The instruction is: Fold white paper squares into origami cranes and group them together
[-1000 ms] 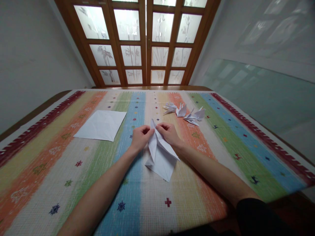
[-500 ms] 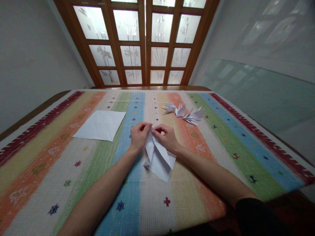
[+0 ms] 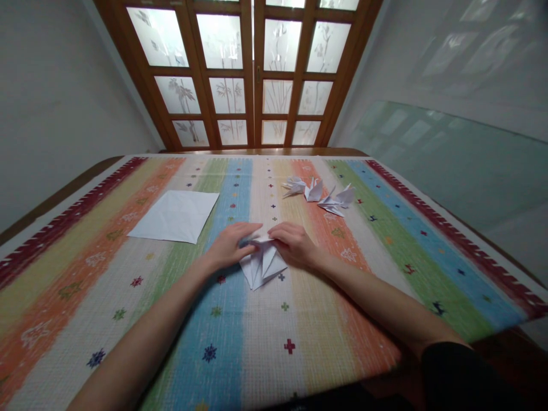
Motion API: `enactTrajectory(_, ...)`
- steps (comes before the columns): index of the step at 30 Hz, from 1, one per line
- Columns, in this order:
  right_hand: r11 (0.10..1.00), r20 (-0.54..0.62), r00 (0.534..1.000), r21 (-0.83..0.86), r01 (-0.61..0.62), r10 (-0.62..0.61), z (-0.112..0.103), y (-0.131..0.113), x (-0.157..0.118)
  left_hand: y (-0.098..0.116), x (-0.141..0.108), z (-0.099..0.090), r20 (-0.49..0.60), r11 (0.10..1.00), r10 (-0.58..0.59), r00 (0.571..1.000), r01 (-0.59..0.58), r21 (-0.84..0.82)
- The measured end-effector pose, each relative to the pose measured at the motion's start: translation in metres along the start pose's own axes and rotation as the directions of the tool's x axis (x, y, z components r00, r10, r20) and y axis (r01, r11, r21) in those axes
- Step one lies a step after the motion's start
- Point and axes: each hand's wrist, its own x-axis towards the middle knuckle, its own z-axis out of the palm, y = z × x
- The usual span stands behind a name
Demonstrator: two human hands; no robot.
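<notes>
A white sheet of paper [image 3: 262, 265], folded into a pointed shape with several creases, sits low over the tablecloth between my two hands. My left hand [image 3: 233, 245] holds its upper left side, thumb on the near face and fingers curved above, with a gap between them. At the upper right, my right hand [image 3: 295, 242] grips the paper with bent fingers, its thumb mostly hidden. The far edge of the paper is partly covered by my fingertips.
A flat, creased white square of paper [image 3: 175, 217] lies to the left. Several folded paper cranes [image 3: 314, 190] stand at the back right. A striped tablecloth [image 3: 240, 365] covers the table. Beyond are wooden doors [image 3: 252, 85] with frosted panes; a glass panel [image 3: 449, 154] is at the right.
The folded paper has turned and its near part looks smaller, with different creases facing me. My left hand has shifted left and its fingers have spread; my right hand has moved slightly nearer.
</notes>
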Motion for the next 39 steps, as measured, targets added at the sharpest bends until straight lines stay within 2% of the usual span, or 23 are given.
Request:
enactTrajectory(3,0.987,0.133,0.982,-0.061,0.146,-0.137,0.000,0.000,-0.008,-0.001,-0.014,0.006,0.194,0.984,0.024,0.981,-0.057,0.167)
enactTrajectory(7,0.950,0.281,0.929,-0.130,0.285,-0.240,0.003,0.000,-0.014,0.005,-0.023,0.008,0.349,0.944,-0.034,0.937,-0.084,0.318)
enactTrajectory(10,0.933,0.378,0.888,-0.136,0.334,-0.263,0.001,-0.001,-0.016,0.009,-0.025,0.006,0.444,0.925,-0.081,0.893,-0.099,0.368)
enactTrajectory(13,0.937,0.449,0.859,-0.112,0.330,-0.248,-0.005,-0.008,-0.019,0.012,-0.027,0.006,0.480,0.921,-0.119,0.869,-0.085,0.381)
enactTrajectory(17,0.952,0.488,0.843,-0.068,0.297,-0.228,-0.016,-0.024,-0.028,0.020,-0.030,0.011,0.446,0.913,-0.196,0.873,-0.004,0.408)
enactTrajectory(21,0.984,0.513,0.845,-0.003,0.180,-0.153,-0.025,-0.044,-0.039,0.032,-0.032,0.018,0.394,0.891,-0.249,0.885,0.050,0.451)
enactTrajectory(24,0.990,0.514,0.856,0.141,-0.026,-0.051,-0.028,-0.053,-0.045,0.037,-0.033,0.021,0.384,0.883,-0.259,0.886,0.056,0.465)
enactTrajectory(26,0.942,0.442,0.886,0.217,-0.256,0.139,-0.028,-0.053,-0.044,0.038,-0.033,0.022,0.393,0.882,-0.257,0.883,0.048,0.469)
enactTrajectory(27,0.888,0.381,0.882,0.249,-0.386,0.277,-0.027,-0.052,-0.042,0.039,-0.033,0.022,0.403,0.884,-0.249,0.881,0.036,0.466)
enactTrajectory(28,0.809,0.319,0.850,0.294,-0.510,0.420,-0.025,-0.049,-0.039,0.040,-0.033,0.021,0.417,0.888,-0.235,0.878,0.020,0.459)
enactTrajectory(29,0.708,0.274,0.788,0.346,-0.615,0.551,-0.023,-0.046,-0.035,0.041,-0.033,0.021,0.430,0.894,-0.217,0.876,0.002,0.448)
enactTrajectory(30,0.588,0.266,0.713,0.420,-0.691,0.648,-0.021,-0.043,-0.030,0.042,-0.033,0.020,0.440,0.900,-0.198,0.876,-0.016,0.436)
enactTrajectory(31,0.462,0.311,0.641,0.487,-0.741,0.701,-0.019,-0.039,-0.025,0.042,-0.034,0.020,0.448,0.905,-0.179,0.876,-0.031,0.424)
enactTrajectory(33,0.234,0.417,0.505,0.547,-0.803,0.756,-0.015,-0.034,-0.015,0.042,-0.034,0.019,0.451,0.912,-0.155,0.879,-0.048,0.408)
enactTrajectory(35,0.070,0.467,0.392,0.569,-0.820,0.793,-0.012,-0.033,-0.008,0.040,-0.035,0.018,0.449,0.921,-0.131,0.884,-0.059,0.386)
enactTrajectory(37,-0.042,0.478,0.311,0.594,-0.803,0.821,-0.009,-0.034,-0.002,0.039,-0.035,0.019,0.430,0.934,-0.101,0.897,-0.063,0.351)
enactTrajectory(39,-0.105,0.477,0.271,0.624,-0.775,0.836,-0.004,-0.038,0.001,0.042,-0.033,0.022,0.376,0.948,-0.089,0.922,-0.037,0.315)
